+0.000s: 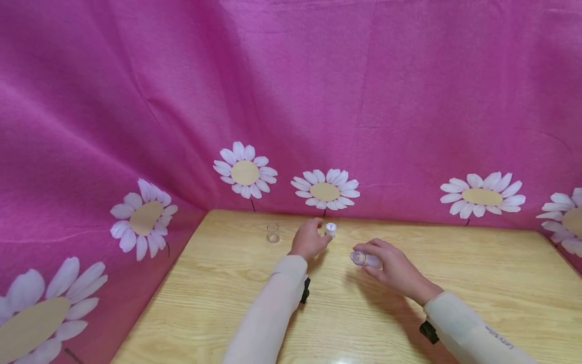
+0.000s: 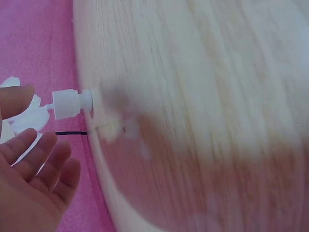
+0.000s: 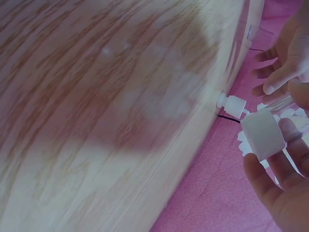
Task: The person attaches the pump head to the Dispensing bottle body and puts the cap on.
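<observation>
My left hand (image 1: pixel 309 239) is beside a small white pump top (image 1: pixel 331 229) standing near the table's back edge. In the left wrist view a gap shows between the loosely bent fingers (image 2: pixel 36 159) and the white pump top (image 2: pixel 66 103), which has a thin stem. My right hand (image 1: pixel 394 267) holds a small clear bottle (image 1: pixel 358 258) tilted above the table, its round opening toward the head camera. The right wrist view shows the bottle's white base (image 3: pixel 263 133) between thumb and fingers. A clear cylindrical cap (image 1: pixel 273 233) stands left of my left hand.
The wood-grain table (image 1: pixel 204 303) meets a pink cloth (image 1: pixel 386 101) printed with white daisies, which hangs behind it and along the left side. Dark straps (image 1: pixel 429 331) sit on both wrists over pale sleeves.
</observation>
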Demonstrator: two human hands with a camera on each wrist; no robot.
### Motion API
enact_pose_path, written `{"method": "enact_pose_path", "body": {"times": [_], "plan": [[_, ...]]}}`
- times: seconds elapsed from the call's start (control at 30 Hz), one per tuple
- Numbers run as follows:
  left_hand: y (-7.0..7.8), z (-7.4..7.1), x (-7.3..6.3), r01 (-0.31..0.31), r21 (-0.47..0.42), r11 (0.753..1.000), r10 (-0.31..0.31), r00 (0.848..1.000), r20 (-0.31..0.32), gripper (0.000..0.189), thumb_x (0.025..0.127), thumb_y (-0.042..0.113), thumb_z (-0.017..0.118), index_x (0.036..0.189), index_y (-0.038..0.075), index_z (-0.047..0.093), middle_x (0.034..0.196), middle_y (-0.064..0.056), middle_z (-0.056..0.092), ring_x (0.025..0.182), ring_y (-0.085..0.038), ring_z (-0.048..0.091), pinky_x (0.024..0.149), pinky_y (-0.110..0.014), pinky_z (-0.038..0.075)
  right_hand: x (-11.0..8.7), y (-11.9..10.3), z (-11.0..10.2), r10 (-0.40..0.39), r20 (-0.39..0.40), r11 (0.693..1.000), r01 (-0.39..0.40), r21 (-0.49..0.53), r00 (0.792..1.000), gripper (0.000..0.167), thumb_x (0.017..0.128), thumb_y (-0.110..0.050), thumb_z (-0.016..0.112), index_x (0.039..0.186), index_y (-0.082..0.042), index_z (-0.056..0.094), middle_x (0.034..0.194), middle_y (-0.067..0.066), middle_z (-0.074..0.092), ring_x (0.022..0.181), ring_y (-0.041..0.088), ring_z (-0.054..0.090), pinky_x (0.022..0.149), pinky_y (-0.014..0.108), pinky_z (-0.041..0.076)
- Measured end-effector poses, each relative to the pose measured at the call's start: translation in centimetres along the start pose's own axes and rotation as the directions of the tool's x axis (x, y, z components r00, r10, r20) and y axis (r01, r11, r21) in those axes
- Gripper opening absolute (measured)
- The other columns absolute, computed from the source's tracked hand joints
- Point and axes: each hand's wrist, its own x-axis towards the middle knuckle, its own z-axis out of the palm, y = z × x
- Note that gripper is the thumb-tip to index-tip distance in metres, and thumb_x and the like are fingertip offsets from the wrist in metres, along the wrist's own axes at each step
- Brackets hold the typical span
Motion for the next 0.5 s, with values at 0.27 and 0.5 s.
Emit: {"method": "enact_pose_path", "body": {"times": [0.27, 0.5], "plan": [[-0.15, 0.66, 0.83, 0.035, -0.074, 0.997, -0.035, 0.999, -0.002, 0.052, 0.090, 0.026, 0.071, 0.137, 0.008, 0.056, 0.135, -0.010, 0.062, 0.124, -0.026, 0.058, 0.105, -0.042, 0.047, 0.04, -0.07, 0.38, -0.017, -0.004, 1.000, 0.017, -0.003, 1.000, 0.046, 0.078, -0.002, 0.080, 0.121, -0.013, 0.069, 0.105, 0.001, 0.066, 0.095, 0.019, 0.064, 0.081, 0.040, 0.055], [-0.35, 0.76, 0.98, 0.066, -0.122, 0.990, -0.063, 0.998, 0.023, 0.050, 0.090, 0.024, 0.071, 0.135, 0.007, 0.057, 0.134, -0.010, 0.063, 0.120, -0.027, 0.059, 0.104, -0.043, 0.047, -0.19, -0.03, 0.39, -0.034, -0.028, 0.999, 0.033, -0.018, 0.999, 0.047, 0.075, 0.000, 0.082, 0.119, -0.013, 0.070, 0.105, 0.001, 0.067, 0.094, 0.018, 0.064, 0.079, 0.038, 0.056]]}}
